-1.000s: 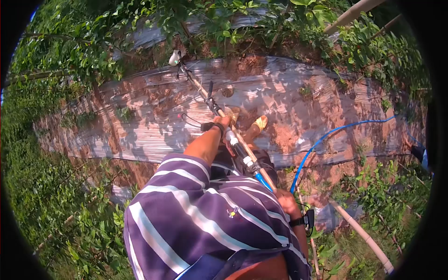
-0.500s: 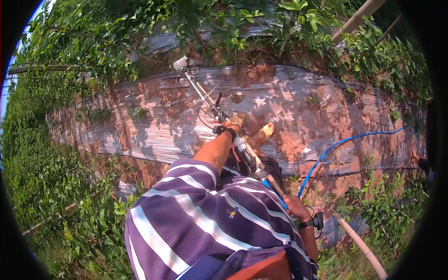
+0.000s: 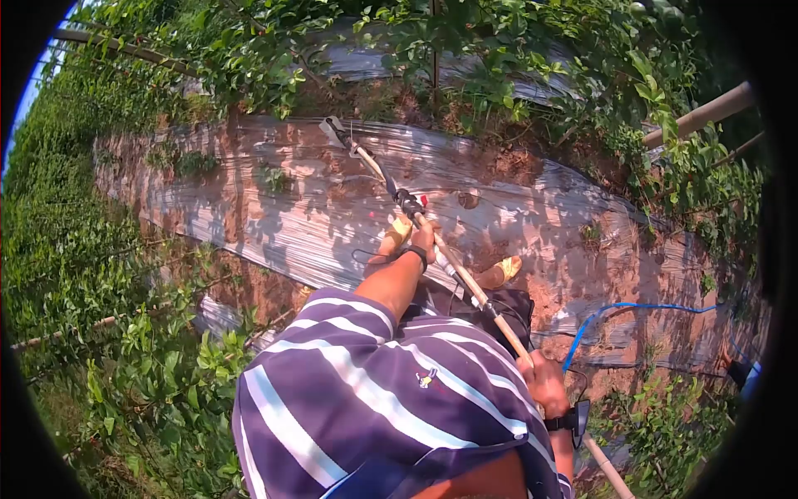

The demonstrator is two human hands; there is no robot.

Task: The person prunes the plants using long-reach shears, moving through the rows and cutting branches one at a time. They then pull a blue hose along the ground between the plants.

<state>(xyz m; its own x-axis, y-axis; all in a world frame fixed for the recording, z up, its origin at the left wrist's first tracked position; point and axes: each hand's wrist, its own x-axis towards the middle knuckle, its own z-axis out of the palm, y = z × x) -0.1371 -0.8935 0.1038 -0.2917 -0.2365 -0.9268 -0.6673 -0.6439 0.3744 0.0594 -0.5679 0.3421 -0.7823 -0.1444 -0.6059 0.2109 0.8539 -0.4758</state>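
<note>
My left hand grips a long spray wand near its black valve, arm stretched forward, a black band on the wrist. My right hand, wearing a watch, holds the wand's lower end close to my hip. The wand slants up and left to a nozzle over the far edge of a silver plastic-covered soil bed. A blue hose curves away on the right. My feet in yellow sandals stand on the plastic. I wear a purple and white striped shirt.
Leafy vines grow along the far side of the bed, with bamboo poles at the upper right. Green plants fill the left and lower left. A small planting hole opens in the plastic. Red soil shows along the bed's near edge.
The view has swung left along the bed. The nozzle now points at a spot further left on the plastic. Both hands keep their grip on the wand, and my feet have shifted.
</note>
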